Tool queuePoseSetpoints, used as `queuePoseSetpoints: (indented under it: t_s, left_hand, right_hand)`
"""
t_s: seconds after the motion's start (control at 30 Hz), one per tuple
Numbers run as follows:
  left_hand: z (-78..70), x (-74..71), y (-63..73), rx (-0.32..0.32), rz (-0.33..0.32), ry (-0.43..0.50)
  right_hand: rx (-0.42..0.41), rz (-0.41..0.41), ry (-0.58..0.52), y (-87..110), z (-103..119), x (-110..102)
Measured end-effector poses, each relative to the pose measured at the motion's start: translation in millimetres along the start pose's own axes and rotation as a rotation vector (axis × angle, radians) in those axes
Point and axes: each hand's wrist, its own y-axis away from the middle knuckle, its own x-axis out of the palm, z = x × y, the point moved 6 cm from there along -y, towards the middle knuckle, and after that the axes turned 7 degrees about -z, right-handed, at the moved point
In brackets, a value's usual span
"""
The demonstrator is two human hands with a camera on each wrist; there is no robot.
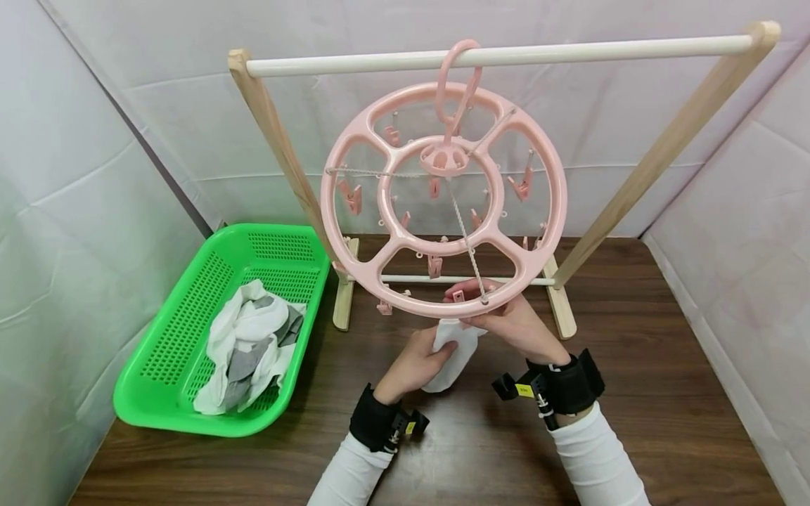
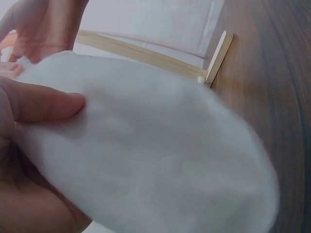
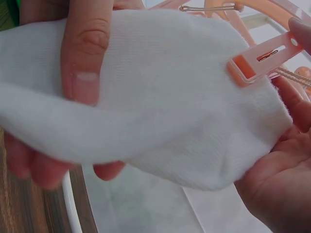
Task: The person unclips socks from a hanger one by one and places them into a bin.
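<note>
A white sock (image 1: 453, 372) is held under the near edge of a round pink clip hanger (image 1: 555, 211). My left hand (image 1: 410, 364) grips the sock's middle, thumb on top and fingers beneath. In the right wrist view a pink clip (image 3: 265, 58) overlaps the sock's cuff. My right hand (image 1: 522, 329) pinches the clip's handle with the thumb, while its other fingers lie behind the cuff. The hanger's rim hides part of this hand in the head view. The sock's toe (image 2: 243, 194) hangs free in the left wrist view.
The hanger hooks over a white bar (image 1: 348, 65) on wooden legs (image 1: 664, 154). Several other pink clips (image 1: 434, 266) dangle from it. At left stands a green basket (image 1: 158, 418) with white and grey cloth items (image 1: 253, 344). Pale sheeting (image 1: 747, 211) walls the brown table.
</note>
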Motion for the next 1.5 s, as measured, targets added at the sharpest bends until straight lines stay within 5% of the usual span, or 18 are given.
queuePoseSetpoints:
  t_s: [0.4, 0.93, 1.3, 1.5]
  left_hand:
    - [1.0, 2.9, 4.7, -0.022, 0.006, -0.032]
    - [1.6, 3.2, 9.0, 0.050, -0.010, -0.080]
    - [9.5, -20.4, 15.9, 0.027, -0.024, -0.082]
    - [10.6, -36.4, 21.0, 0.053, -0.076, -0.162]
  right_hand:
    - [-0.026, 0.002, -0.028, 1.6, 0, -2]
    - [-0.115, -0.031, -0.140, 3.5, 1, -8]
    - [-0.128, -0.075, -0.152, 2.3, 4, -12]
    - [-0.120, -0.090, -0.156, 3.6, 4, -14]
